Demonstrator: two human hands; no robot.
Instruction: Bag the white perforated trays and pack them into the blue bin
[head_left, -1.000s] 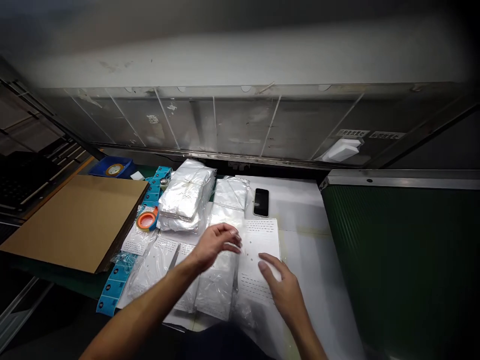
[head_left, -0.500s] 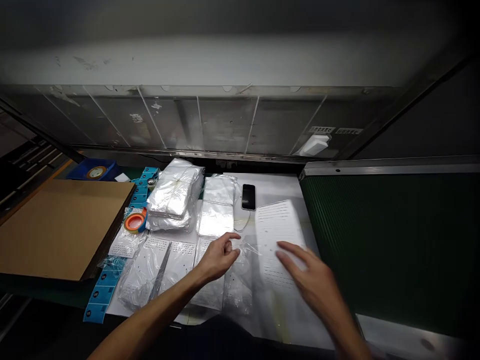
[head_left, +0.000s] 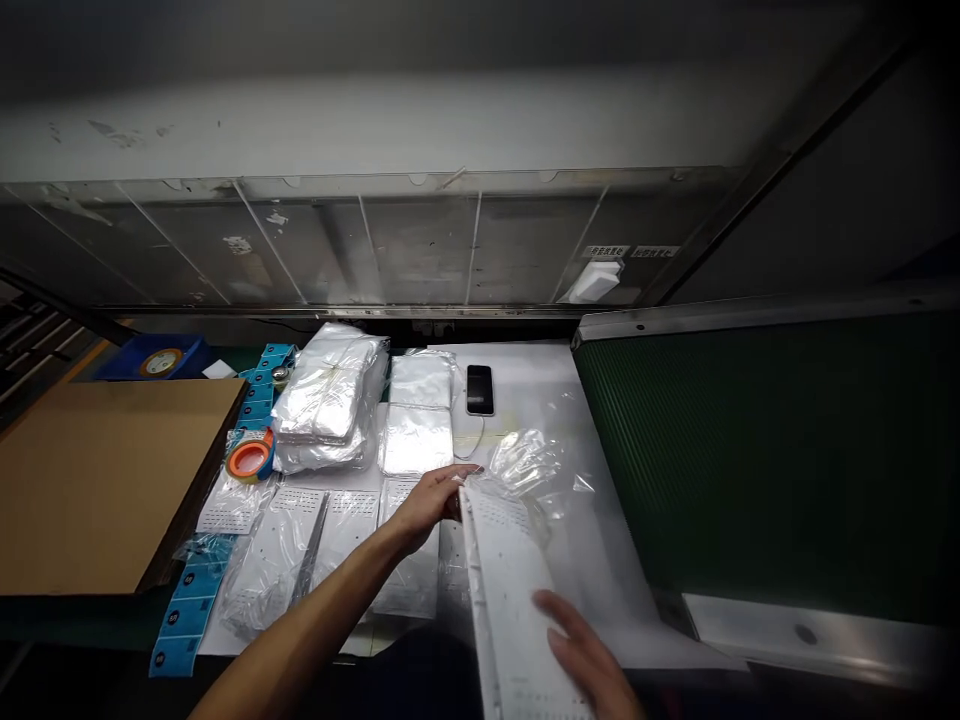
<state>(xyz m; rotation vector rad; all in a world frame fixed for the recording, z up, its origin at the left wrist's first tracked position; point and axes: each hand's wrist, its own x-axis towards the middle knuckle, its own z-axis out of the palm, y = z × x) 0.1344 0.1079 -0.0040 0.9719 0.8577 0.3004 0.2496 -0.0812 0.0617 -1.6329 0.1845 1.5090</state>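
A long white slotted panel [head_left: 510, 570] is tilted up on its side in front of me, its left edge showing. My left hand [head_left: 435, 505] is closed at its far left corner, gripping a clear plastic bag [head_left: 529, 460] whose loose film spreads beyond that end. How far the panel sits inside the film is hard to make out. Against the panel's near part lies my right hand [head_left: 585, 650], slightly blurred, with fingers curled on its face. To the left, several similar bagged panels [head_left: 345, 540] lie side by side.
Bundles of clear bags [head_left: 330, 385] and a smaller stack [head_left: 418, 415] stand behind. A phone [head_left: 480, 390] with a cable, orange tape [head_left: 250, 458], cardboard [head_left: 112, 480], a blue bin [head_left: 199, 355] and blue labels [head_left: 180, 620] surround them. A green conveyor belt [head_left: 787, 450] runs at right.
The panel, flat on the table before, has been lifted and shifted left and nearer. My left hand has closed at its far corner; my right hand has moved down along it. The view has turned slightly right.
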